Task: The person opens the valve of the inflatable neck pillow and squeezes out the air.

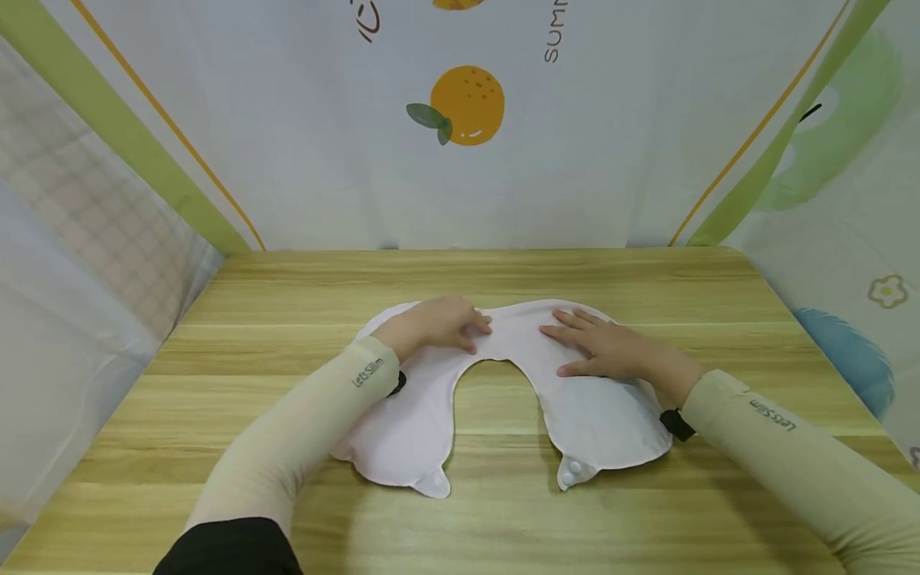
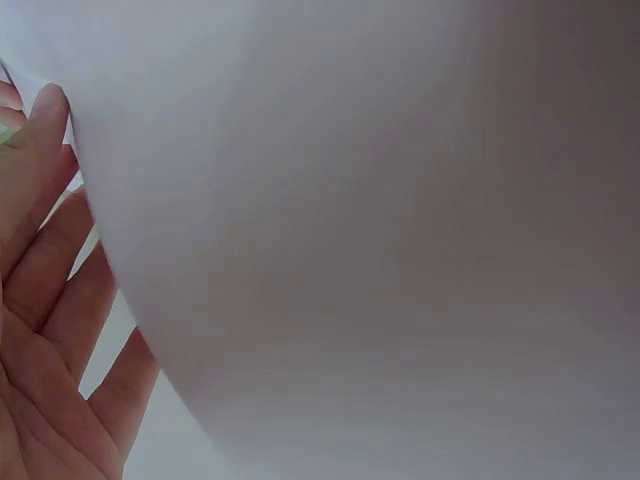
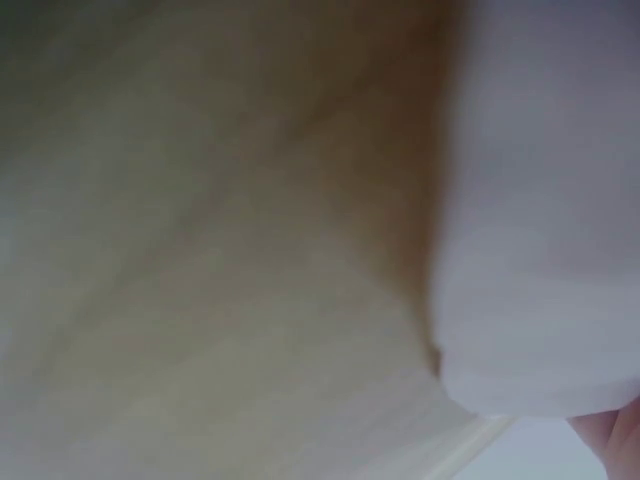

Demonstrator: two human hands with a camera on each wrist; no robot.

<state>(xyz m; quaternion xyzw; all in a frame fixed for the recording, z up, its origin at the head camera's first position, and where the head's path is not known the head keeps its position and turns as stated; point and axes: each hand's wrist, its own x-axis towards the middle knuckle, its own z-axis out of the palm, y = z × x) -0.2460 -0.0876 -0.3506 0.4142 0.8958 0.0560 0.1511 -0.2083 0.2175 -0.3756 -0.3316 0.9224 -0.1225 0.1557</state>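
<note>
A pale pink U-shaped neck pillow (image 1: 513, 331) lies on the table with its two ends toward the person. My left hand (image 1: 438, 323) rests on its upper left part, fingers slightly bent. In the left wrist view, the fingers (image 2: 60, 290) show beside the pillow's edge and the pale cloth (image 2: 330, 240) fills most of the picture. On the right side of the curve, my right hand (image 1: 604, 347) lies with fingers spread on the cloth. Snap buttons (image 1: 573, 471) dot the right end's tab; a plain tab (image 1: 434, 483) sticks out from the left end.
The wood-grain table (image 1: 496, 527) extends around the pillow on all sides. A white curtain (image 1: 611, 160) printed with an orange stands along the back edge, and patterned cloth (image 1: 79, 239) hangs at the left and right. Both forearms wear beige sleeves (image 1: 309, 415).
</note>
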